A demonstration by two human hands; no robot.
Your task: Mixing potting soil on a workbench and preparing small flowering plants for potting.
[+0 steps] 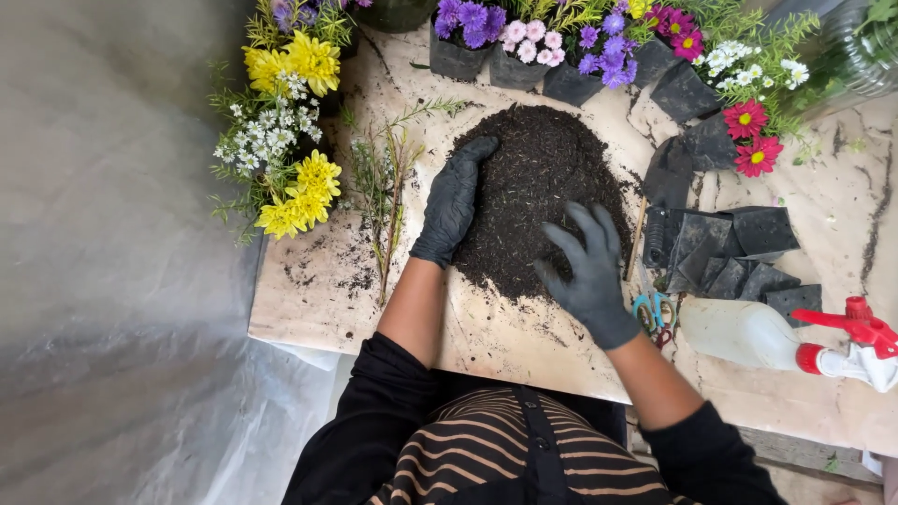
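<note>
A mound of dark soil lies on a pale worn board. My left hand, in a black glove, rests flat against the mound's left edge, fingers pointing up along it. My right hand, also gloved in black, has its fingers spread on the mound's lower right side. Neither hand holds anything.
Yellow and white flowers lie at the left, with a thin green sprig beside them. Purple, pink and red flowers in black bags line the back. Empty black bags, scissors and a white spray bottle sit at the right.
</note>
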